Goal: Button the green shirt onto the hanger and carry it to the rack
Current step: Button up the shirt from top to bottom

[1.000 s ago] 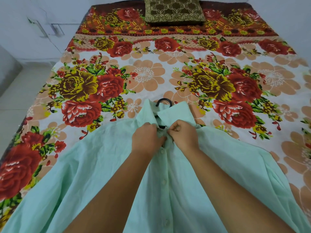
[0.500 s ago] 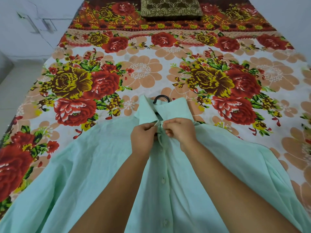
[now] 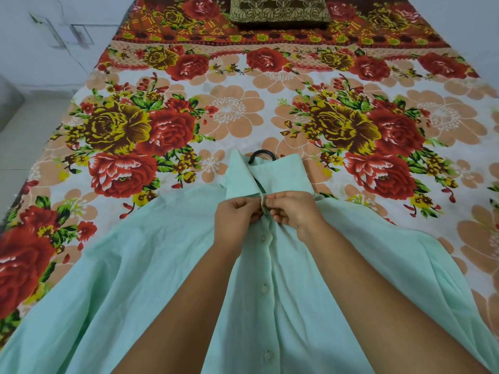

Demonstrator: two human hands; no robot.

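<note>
Green shirt point(image 3: 135, 279) is lying spread on the bed point(image 3: 235, 114), hanger point(image 3: 262, 155) hook peeking past the collar. Your left hand point(image 3: 237, 214) and right hand point(image 3: 293, 209) are now pinching the placket higher, at the collar, probably starting the top button.

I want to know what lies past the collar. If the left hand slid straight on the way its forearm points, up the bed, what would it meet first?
Most likely the shirt's turned-up collar, directly beyond the left hand; the black hanger hook comes after that. Depth is uncertain.
</note>
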